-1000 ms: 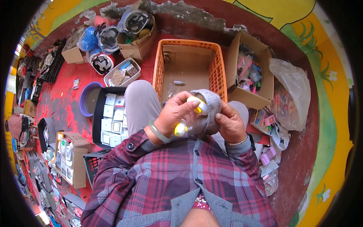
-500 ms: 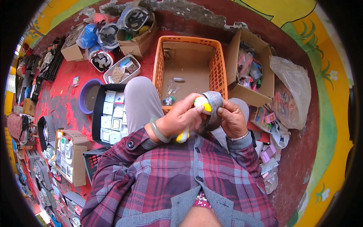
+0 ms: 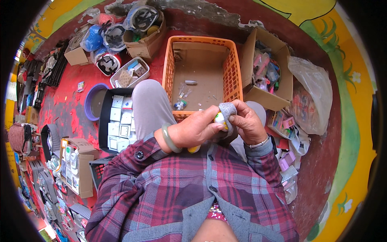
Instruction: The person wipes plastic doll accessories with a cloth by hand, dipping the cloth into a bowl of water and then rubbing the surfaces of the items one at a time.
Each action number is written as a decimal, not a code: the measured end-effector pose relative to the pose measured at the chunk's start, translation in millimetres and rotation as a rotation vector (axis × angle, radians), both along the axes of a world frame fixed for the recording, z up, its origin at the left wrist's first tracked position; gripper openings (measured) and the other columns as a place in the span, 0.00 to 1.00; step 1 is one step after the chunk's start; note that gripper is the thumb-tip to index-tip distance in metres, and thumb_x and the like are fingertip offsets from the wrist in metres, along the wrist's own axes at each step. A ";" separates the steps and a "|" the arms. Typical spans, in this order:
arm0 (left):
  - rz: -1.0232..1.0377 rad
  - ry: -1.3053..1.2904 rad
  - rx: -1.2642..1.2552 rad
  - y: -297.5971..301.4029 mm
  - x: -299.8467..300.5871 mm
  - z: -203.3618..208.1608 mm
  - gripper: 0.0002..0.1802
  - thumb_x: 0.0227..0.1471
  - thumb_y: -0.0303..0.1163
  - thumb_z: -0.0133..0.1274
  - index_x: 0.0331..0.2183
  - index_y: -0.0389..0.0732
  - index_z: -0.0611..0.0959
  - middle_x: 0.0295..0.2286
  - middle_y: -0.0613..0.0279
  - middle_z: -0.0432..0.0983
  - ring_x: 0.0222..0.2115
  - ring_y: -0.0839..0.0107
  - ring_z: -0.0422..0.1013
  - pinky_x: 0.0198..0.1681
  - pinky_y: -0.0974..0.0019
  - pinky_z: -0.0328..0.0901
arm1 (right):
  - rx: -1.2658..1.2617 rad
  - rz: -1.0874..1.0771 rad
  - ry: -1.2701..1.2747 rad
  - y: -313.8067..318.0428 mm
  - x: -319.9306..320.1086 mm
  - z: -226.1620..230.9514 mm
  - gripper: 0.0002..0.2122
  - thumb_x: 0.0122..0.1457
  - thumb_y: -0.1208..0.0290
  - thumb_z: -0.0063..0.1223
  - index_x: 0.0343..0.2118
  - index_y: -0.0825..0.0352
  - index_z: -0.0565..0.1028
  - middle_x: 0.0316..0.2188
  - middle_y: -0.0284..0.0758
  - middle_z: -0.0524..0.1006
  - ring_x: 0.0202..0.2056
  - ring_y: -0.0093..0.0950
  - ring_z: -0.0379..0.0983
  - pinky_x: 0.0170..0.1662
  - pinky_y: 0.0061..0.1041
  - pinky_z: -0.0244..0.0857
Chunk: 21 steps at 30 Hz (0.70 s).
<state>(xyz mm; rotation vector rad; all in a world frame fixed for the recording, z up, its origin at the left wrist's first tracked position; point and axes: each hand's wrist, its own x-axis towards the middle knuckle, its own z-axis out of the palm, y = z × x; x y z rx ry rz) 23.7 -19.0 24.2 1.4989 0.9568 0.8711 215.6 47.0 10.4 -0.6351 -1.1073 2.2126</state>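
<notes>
In front of my chest, my left hand (image 3: 192,128) is closed around a white-and-yellow rounded object (image 3: 219,118) with a touch of green. A second yellow end (image 3: 194,149) peeks out beneath that hand; whether both belong to one piece is hidden. A grey fabric piece (image 3: 227,109) lies against the rounded object's far side. My right hand (image 3: 250,124) pinches this fabric between thumb and fingers. Both hands are close together, just over the near edge of an orange plastic basket (image 3: 165,72).
Inside the basket, small items (image 3: 180,105) lie on cardboard. A carton of colourful goods (image 3: 288,94) stands right of it. At left are a black tray of small white boxes (image 3: 115,128), a purple basin (image 3: 89,103) and a white basket (image 3: 141,78). Bagged helmets (image 3: 115,38) sit farther back.
The grey fabric is drawn closer over the rounded object, and both hands have shifted slightly right. The lower yellow end is now more covered by my left hand.
</notes>
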 end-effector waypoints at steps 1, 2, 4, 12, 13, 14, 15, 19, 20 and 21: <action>0.008 0.049 0.043 0.6 1.0 -1.2 0.12 0.53 0.33 0.46 0.34 0.35 0.65 0.24 0.49 0.69 0.24 0.55 0.68 0.27 0.60 0.62 | -0.010 0.016 -0.010 0.2 0.2 0.3 0.12 0.51 0.75 0.56 0.37 0.67 0.68 0.34 0.30 0.73 0.37 0.20 0.68 0.43 0.18 0.62; 0.017 0.098 0.087 1.2 1.8 -2.8 0.12 0.53 0.33 0.46 0.33 0.35 0.65 0.24 0.47 0.69 0.24 0.52 0.68 0.27 0.59 0.62 | -0.011 0.019 -0.036 -0.2 -0.2 1.2 0.12 0.51 0.75 0.56 0.37 0.67 0.68 0.34 0.30 0.72 0.36 0.20 0.68 0.43 0.18 0.62; 0.042 0.146 0.233 2.7 2.8 -13.3 0.12 0.54 0.34 0.45 0.35 0.36 0.66 0.22 0.56 0.67 0.20 0.65 0.67 0.24 0.64 0.61 | -0.016 0.028 -0.086 -1.1 -2.2 3.4 0.12 0.50 0.74 0.56 0.36 0.66 0.67 0.33 0.30 0.71 0.36 0.19 0.68 0.42 0.18 0.62; 0.032 -0.009 0.139 2.3 4.3 -18.6 0.13 0.56 0.35 0.44 0.39 0.35 0.67 0.21 0.63 0.67 0.19 0.76 0.66 0.22 0.71 0.62 | -0.068 0.041 -0.031 -2.5 -3.4 -2.0 0.11 0.50 0.73 0.54 0.36 0.65 0.67 0.33 0.29 0.71 0.35 0.18 0.67 0.41 0.19 0.62; 0.025 -0.044 0.117 2.5 3.8 -19.5 0.13 0.56 0.35 0.43 0.39 0.35 0.67 0.21 0.63 0.67 0.18 0.77 0.66 0.22 0.72 0.62 | -0.088 0.048 -0.018 -2.3 -2.9 -3.2 0.11 0.50 0.73 0.54 0.36 0.65 0.67 0.32 0.28 0.71 0.35 0.18 0.67 0.41 0.19 0.62; 0.018 -0.079 0.095 2.5 3.3 -20.4 0.14 0.56 0.35 0.43 0.40 0.35 0.67 0.21 0.64 0.67 0.18 0.78 0.65 0.21 0.73 0.62 | -0.095 0.051 -0.016 -2.1 -2.3 -4.2 0.11 0.50 0.73 0.54 0.35 0.65 0.67 0.32 0.28 0.71 0.35 0.18 0.68 0.41 0.19 0.62; 0.012 -0.097 0.081 2.7 2.9 -21.1 0.14 0.56 0.35 0.43 0.40 0.35 0.67 0.21 0.65 0.67 0.18 0.79 0.65 0.21 0.74 0.62 | -0.102 0.053 -0.013 -1.7 -1.7 -5.0 0.11 0.50 0.73 0.54 0.35 0.65 0.67 0.32 0.28 0.71 0.35 0.18 0.68 0.41 0.19 0.63; -0.005 -0.126 0.052 3.4 1.0 -21.3 0.14 0.57 0.35 0.42 0.41 0.36 0.67 0.20 0.65 0.66 0.18 0.80 0.64 0.21 0.75 0.61 | -0.157 0.076 0.020 -1.4 -2.7 -2.4 0.10 0.50 0.73 0.54 0.35 0.65 0.67 0.32 0.28 0.71 0.35 0.19 0.68 0.42 0.20 0.63; -0.007 -0.113 0.056 3.5 0.9 -20.6 0.14 0.57 0.35 0.42 0.41 0.36 0.67 0.20 0.66 0.66 0.18 0.80 0.64 0.21 0.75 0.61 | -0.156 0.071 0.014 -1.8 -3.3 -1.8 0.11 0.50 0.72 0.54 0.35 0.65 0.67 0.33 0.29 0.71 0.35 0.19 0.68 0.42 0.20 0.63; -0.009 -0.100 0.059 3.5 0.8 -19.9 0.13 0.57 0.35 0.42 0.40 0.36 0.67 0.20 0.66 0.66 0.18 0.80 0.64 0.21 0.75 0.61 | -0.155 0.067 0.007 -2.3 -4.3 -1.3 0.11 0.50 0.72 0.54 0.36 0.65 0.67 0.33 0.29 0.71 0.35 0.19 0.68 0.42 0.20 0.63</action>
